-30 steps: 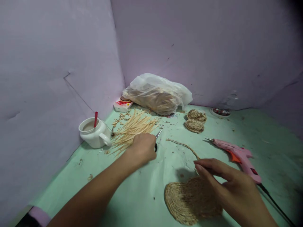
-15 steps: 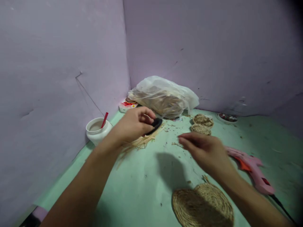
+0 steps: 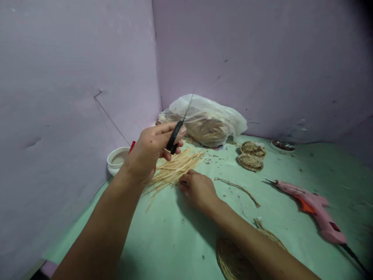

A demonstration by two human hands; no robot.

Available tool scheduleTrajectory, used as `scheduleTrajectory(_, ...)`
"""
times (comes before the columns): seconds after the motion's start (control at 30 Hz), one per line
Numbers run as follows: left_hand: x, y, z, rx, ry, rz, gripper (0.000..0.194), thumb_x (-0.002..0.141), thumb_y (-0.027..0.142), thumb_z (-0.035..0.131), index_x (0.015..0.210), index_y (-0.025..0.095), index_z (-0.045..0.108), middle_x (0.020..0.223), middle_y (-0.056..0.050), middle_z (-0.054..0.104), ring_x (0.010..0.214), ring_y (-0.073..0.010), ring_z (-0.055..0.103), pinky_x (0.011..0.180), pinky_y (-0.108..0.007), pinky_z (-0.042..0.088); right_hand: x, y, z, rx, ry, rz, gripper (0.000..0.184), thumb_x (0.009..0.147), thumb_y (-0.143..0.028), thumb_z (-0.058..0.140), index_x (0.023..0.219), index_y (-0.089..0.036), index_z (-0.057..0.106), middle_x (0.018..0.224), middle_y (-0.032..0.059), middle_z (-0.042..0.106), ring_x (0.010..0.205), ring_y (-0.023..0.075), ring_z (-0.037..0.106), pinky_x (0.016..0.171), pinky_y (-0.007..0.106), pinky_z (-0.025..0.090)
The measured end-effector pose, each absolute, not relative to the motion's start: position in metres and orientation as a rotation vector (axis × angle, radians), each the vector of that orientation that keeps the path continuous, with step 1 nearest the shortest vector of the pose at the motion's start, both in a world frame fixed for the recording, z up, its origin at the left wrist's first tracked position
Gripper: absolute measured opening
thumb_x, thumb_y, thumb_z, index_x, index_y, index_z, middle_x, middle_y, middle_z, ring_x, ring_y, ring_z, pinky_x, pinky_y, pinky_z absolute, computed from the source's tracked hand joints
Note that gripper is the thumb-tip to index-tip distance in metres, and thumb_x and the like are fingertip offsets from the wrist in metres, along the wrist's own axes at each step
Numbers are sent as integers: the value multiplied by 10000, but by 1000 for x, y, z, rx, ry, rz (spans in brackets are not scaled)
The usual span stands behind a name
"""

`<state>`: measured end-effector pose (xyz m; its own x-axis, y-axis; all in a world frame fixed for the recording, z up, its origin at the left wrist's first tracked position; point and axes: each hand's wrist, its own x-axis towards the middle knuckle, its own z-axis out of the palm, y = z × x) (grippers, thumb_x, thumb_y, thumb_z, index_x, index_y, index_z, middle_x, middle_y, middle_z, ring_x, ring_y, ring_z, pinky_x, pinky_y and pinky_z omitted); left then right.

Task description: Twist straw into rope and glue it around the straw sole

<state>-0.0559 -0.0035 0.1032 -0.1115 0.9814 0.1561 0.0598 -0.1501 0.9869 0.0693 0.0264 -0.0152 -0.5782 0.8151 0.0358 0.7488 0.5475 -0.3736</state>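
Note:
My left hand (image 3: 161,144) is raised over the table, closed around black-handled scissors (image 3: 175,137) seen edge-on, their thin blade pointing up. Beneath it lies a loose pile of pale straw strips (image 3: 182,163). At the near edge of that pile, my right hand (image 3: 199,190) rests low with its fingers curled in; what they pinch, if anything, is hidden. A short braided cord (image 3: 240,188) lies just right of this hand. Under my right forearm is a coiled woven piece (image 3: 233,258), partly covered.
A pink glue gun (image 3: 311,206) lies on the right, its cord trailing off. Two small coiled pieces (image 3: 251,155) sit further back, near a round dish (image 3: 282,146). A plastic bag (image 3: 208,120) fills the corner. The white pot (image 3: 115,161) stands against the left wall.
My left hand has lifted the scissors off the straw pile and turned them blade-up. My right hand has moved left and down to the pile's edge, uncovering the cord and the glue gun's tip.

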Motion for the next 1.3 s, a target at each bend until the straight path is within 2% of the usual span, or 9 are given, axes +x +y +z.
scheduleTrajectory(0.27, -53, -7, 103, 1345, 1281, 1350, 241, 691, 378, 612, 766, 149, 596, 633, -4, 554, 536, -100, 522, 379, -165, 311, 74, 24, -12, -1146, -2528, 641, 130, 729, -138, 494, 777, -189, 603, 874, 36, 617, 724, 144, 564, 589, 240, 352)
scheduleTrajectory(0.37, -52, -19, 97, 1314, 1145, 1183, 248, 720, 396, 586, 759, 151, 584, 607, -21, 580, 496, -120, 540, 376, -186, 352, 87, 29, 2, -1129, -2206, 1042, 53, 736, -180, 500, 704, -184, 543, 746, 15, 597, 610, 117, 534, 540, 225, 367)
scheduleTrajectory(0.47, -57, -39, 85, 1272, 1059, 1089, 226, 745, 375, 581, 789, 154, 584, 602, -32, 594, 503, -138, 557, 380, -196, 375, 102, 37, 10, -1119, -1833, 1446, 98, 762, -266, 476, 697, -194, 488, 691, -1, 605, 458, 88, 481, 440, 216, 351)
scheduleTrajectory(0.57, -71, -59, 72, 1170, 1035, 1163, 253, 763, 364, 558, 919, 167, 579, 623, -35, 608, 531, -147, 563, 410, -206, 389, 108, 40, 7, -1133, -1939, 1254, 104, 755, -266, 504, 709, -186, 553, 700, 6, 638, 499, 98, 510, 497, 227, 384)
scheduleTrajectory(0.67, -83, -70, 63, 1102, 1084, 1214, 258, 763, 332, 548, 951, 158, 578, 638, -42, 610, 569, -157, 572, 441, -216, 401, 99, 34, -4, -1202, -2326, 785, 133, 756, -245, 533, 773, -210, 660, 773, 21, 677, 704, 157, 590, 642, 262, 400)
scheduleTrajectory(0.73, -85, -69, 61, 1091, 1127, 1214, 245, 767, 297, 544, 968, 159, 575, 645, -38, 610, 574, -154, 573, 445, -212, 398, 86, 26, -11, -1208, -2411, 710, 147, 755, -257, 543, 794, -219, 681, 841, 40, 682, 787, 194, 603, 670, 285, 395)
scheduleTrajectory(0.9, -79, -52, 59, 1092, 1104, 1258, 249, 747, 298, 566, 948, 152, 563, 661, -39, 612, 576, -150, 572, 435, -202, 392, 60, 20, -22, -1243, -2352, 801, 114, 709, -204, 553, 731, -182, 663, 822, 68, 662, 776, 214, 599, 664, 302, 392)
scheduleTrajectory(1.07, -82, -44, 49, 1059, 1001, 1276, 284, 731, 339, 574, 947, 156, 555, 684, -50, 621, 614, -156, 573, 472, -208, 410, 70, 32, -17, -1259, -2056, 1143, 90, 721, -241, 540, 674, -178, 583, 611, -1, 600, 562, 123, 534, 519, 225, 379)
scheduleTrajectory(1.3, -92, -55, 40, 1172, 988, 605, 375, 733, 374, 588, 1028, 145, 551, 730, -88, 649, 609, -185, 601, 477, -238, 427, 95, 50, 6, -1213, -1571, 1425, 143, 744, -306, 503, 680, -180, 483, 615, -15, 576, 394, 52, 431, 361, 176, 327)
